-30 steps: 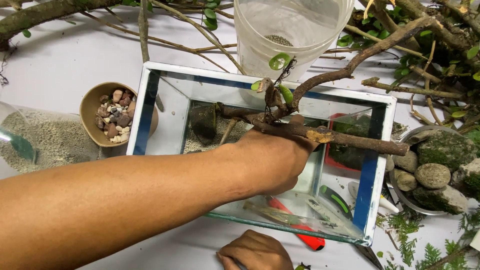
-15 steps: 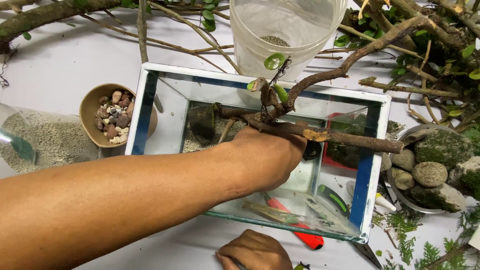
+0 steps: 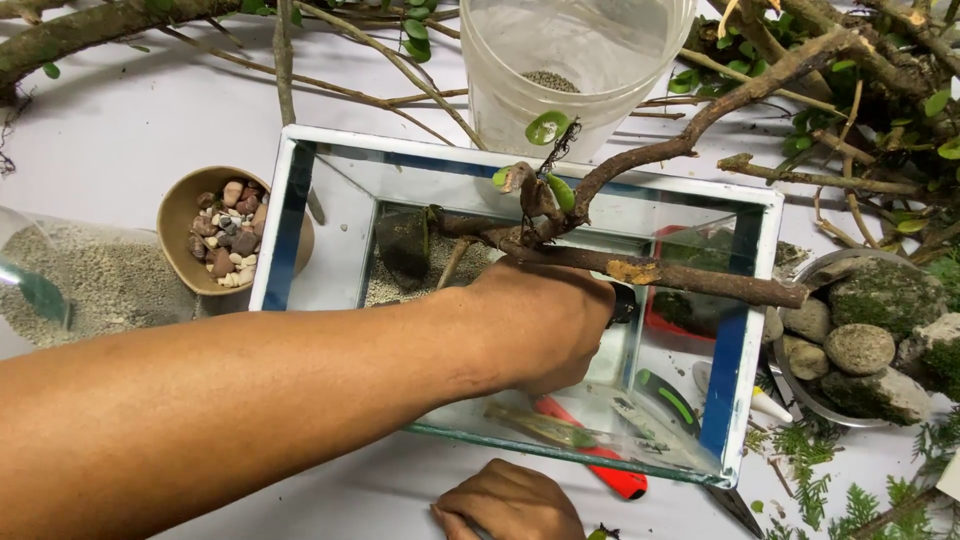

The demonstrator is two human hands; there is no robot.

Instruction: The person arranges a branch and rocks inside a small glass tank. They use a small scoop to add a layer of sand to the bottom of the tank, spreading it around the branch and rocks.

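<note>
A glass tank (image 3: 740, 330) with blue edges stands in the middle, with pale gravel (image 3: 400, 285) and a dark mossy stone on its floor. A forked brown branch (image 3: 700, 280) with a few green leaves lies across the tank's top. My left hand (image 3: 540, 320) reaches into the tank just under the branch. It is closed around a black-handled object (image 3: 622, 303) whose end sticks out of the fist. My right hand (image 3: 510, 500) rests on the white table in front of the tank with curled fingers, next to a red-handled tool (image 3: 610, 478).
A brown bowl of pebbles (image 3: 185, 215) and a tipped clear jar of gravel (image 3: 80, 280) lie on the left. A clear plastic bucket (image 3: 570, 60) stands behind the tank. A metal dish of mossy stones (image 3: 860, 350) sits on the right. Loose branches, leaves and fern sprigs cover the far edge and the right side.
My left hand has sunk slightly below the branch, and the black end now shows beyond my fist. The branch and my right hand have barely moved.
</note>
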